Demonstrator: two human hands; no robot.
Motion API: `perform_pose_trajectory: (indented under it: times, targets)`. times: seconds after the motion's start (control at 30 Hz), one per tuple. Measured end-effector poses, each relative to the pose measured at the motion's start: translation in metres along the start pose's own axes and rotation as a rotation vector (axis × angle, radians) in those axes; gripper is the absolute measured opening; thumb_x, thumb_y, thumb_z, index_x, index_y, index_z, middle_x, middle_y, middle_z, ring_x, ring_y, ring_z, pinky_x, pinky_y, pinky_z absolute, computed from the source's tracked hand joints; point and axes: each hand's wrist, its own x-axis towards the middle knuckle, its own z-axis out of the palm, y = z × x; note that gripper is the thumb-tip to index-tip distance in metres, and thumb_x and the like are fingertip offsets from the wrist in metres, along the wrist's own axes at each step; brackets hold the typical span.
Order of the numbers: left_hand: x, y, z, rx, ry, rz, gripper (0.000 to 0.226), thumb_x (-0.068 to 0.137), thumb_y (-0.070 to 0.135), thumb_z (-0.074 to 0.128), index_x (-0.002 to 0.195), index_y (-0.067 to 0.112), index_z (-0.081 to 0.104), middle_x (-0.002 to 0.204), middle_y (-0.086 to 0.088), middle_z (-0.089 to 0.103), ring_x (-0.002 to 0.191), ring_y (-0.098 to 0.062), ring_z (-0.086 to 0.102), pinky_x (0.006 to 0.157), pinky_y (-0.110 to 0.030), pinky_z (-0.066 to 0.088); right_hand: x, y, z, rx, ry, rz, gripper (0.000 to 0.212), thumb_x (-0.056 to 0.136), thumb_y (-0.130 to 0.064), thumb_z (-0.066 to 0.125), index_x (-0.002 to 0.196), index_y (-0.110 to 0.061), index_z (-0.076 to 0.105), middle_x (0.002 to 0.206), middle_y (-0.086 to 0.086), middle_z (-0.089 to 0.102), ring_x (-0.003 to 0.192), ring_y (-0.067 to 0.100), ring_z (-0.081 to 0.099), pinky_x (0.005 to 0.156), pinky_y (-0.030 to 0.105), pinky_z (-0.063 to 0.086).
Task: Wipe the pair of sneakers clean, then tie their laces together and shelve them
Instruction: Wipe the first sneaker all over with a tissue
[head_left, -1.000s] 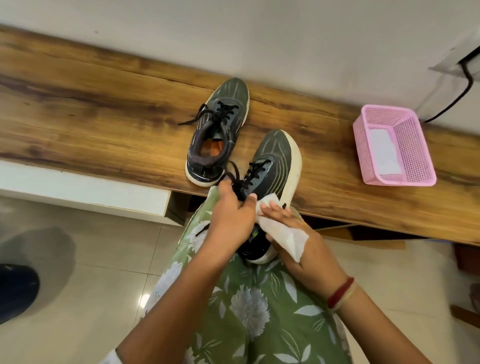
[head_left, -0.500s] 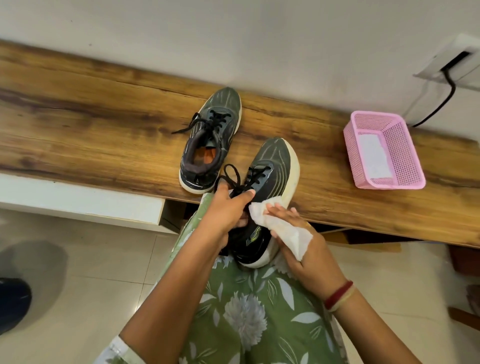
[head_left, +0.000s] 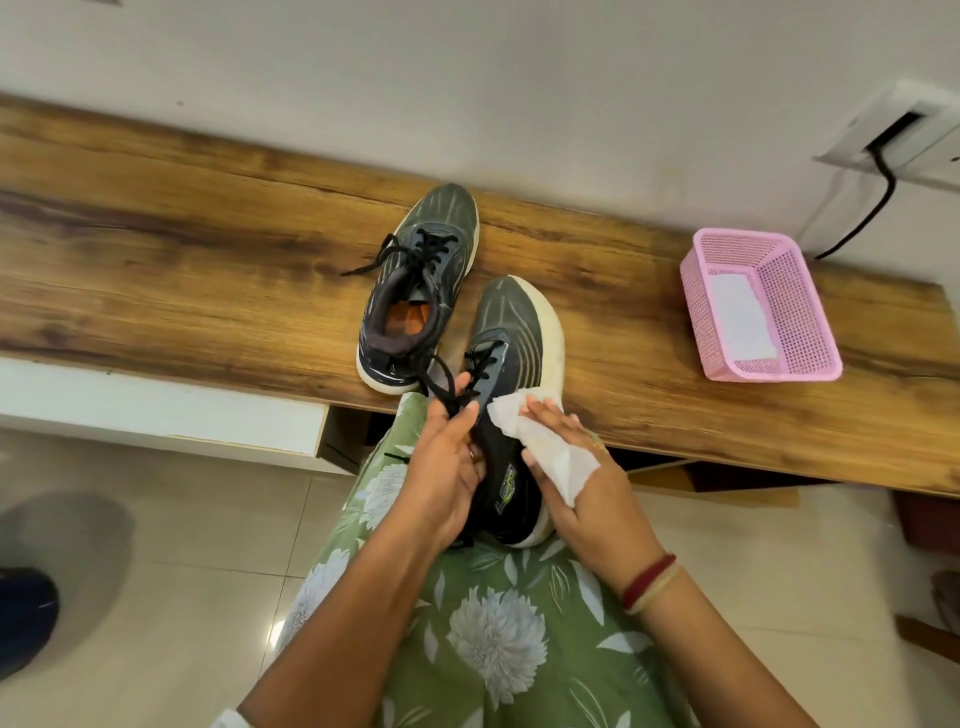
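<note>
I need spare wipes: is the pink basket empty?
Not empty: a flat white sheet lies on the floor of the pink basket; whether it is a wipe, cannot tell.

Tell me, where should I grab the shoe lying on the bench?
Take the shoe by its heel rim, from above on the near side. It sits upright on the bench, mouth open upward, heel toward the front edge, so fingers can hook inside.

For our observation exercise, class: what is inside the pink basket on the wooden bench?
A flat white sheet lies in the pink basket; anything beneath it is hidden.
</note>
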Motion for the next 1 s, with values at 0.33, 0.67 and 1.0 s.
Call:
perform_pose_trajectory:
  times: [0.33, 0.67, 1.0]
  targets:
    - [0.001, -0.003, -0.003, 0.153, 0.004, 0.055, 0.042, 0.101, 0.004, 0.037, 0.139, 0.020, 0.040, 0.123, -0.007, 0.061, 0.101, -0.013, 0.063, 0.077, -0.019, 0.056, 0.009, 0.001, 0.011, -0.110, -0.092, -0.105, 0.049, 0.093, -0.026, 0.046, 0.140, -0.013, 0.041, 0.147, -0.005, 0.035, 0.140, 0.008, 0.024, 0.115, 0.030, 0.019]
    - [0.007, 0.000, -0.012, -0.055, -0.120, -0.029, 0.039, 0.099, 0.003, 0.037, 0.130, 0.022, 0.049, 0.110, -0.007, 0.069, 0.090, -0.013, 0.070, 0.069, -0.023, 0.057, 0.011, 0.009, -0.002, -0.157, -0.161, -0.157, 0.051, 0.096, -0.031, 0.043, 0.143, -0.013, 0.034, 0.150, 0.001, 0.032, 0.141, 0.011, 0.024, 0.116, 0.029, 0.018]
    - [0.012, -0.003, -0.012, -0.043, -0.170, -0.056, 0.042, 0.100, 0.003, 0.034, 0.137, 0.019, 0.044, 0.100, -0.006, 0.073, 0.084, -0.012, 0.071, 0.068, -0.022, 0.058, 0.010, 0.001, 0.013, -0.103, -0.148, -0.128, 0.057, 0.092, -0.022, 0.048, 0.145, -0.012, 0.029, 0.151, 0.001, 0.029, 0.142, 0.011, 0.019, 0.116, 0.031, 0.014]
